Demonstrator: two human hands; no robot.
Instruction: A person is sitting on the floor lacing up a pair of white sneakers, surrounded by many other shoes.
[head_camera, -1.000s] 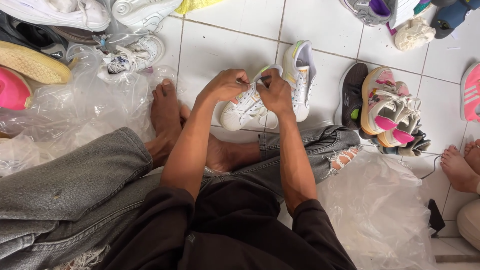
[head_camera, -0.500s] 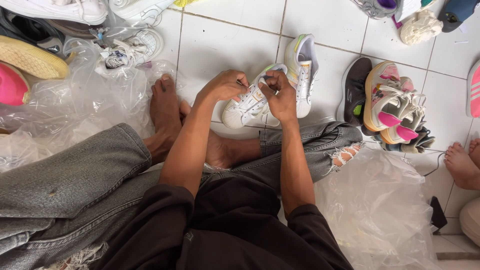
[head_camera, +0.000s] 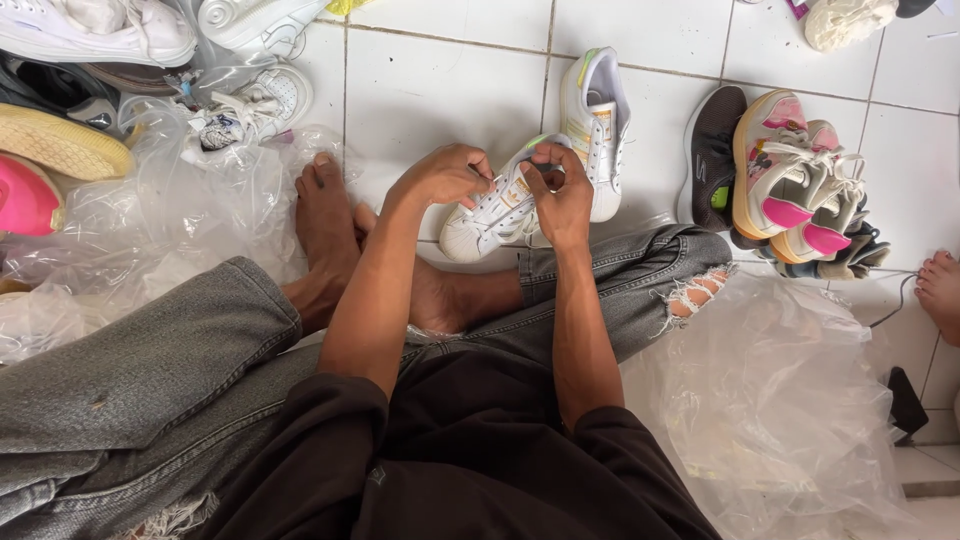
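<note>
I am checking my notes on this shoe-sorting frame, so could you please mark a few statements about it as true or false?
1. Both hands are on the white sneaker in front of the person. True: the left hand and right hand grip it near the laces.
2. A second white sneaker lies on the tiled floor just beyond. True.
3. The person wears shoes. False: the foot is bare.
4. The dark shoe lies left of the hands. False: it lies to the right, beside the pink-accented sneakers.
5. Clear plastic bags lie on the floor. True.
</note>
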